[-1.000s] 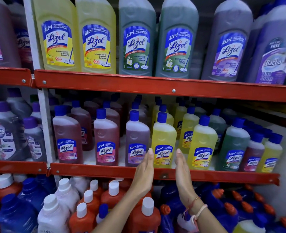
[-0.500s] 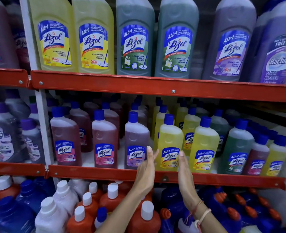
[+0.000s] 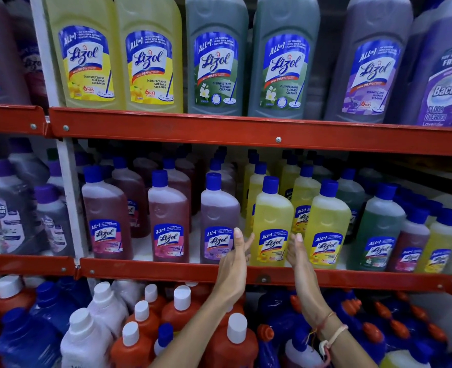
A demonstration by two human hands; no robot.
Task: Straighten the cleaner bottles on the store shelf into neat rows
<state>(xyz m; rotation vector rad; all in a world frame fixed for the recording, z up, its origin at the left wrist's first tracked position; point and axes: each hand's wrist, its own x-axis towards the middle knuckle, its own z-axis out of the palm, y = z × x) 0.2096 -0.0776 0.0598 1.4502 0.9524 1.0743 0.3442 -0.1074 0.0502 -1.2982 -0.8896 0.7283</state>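
Hands flank a yellow Lizol bottle [image 3: 271, 224] at front of middle shelf [image 3: 246, 277]: left hand [image 3: 232, 264] & right hand [image 3: 300, 257], fingers straight, palms facing, beside it w/o gripping. Behind: more yellow bottles; above, large Lizol bottles [image 3: 150, 54].

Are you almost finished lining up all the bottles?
Partly. The pink bottles and the purple bottle already stand upright along the middle shelf's red edge. In hand: the left hand and right hand, both open, flank a yellow bottle that leans slightly. Left: the uneven green, maroon and yellow bottles at the right end.
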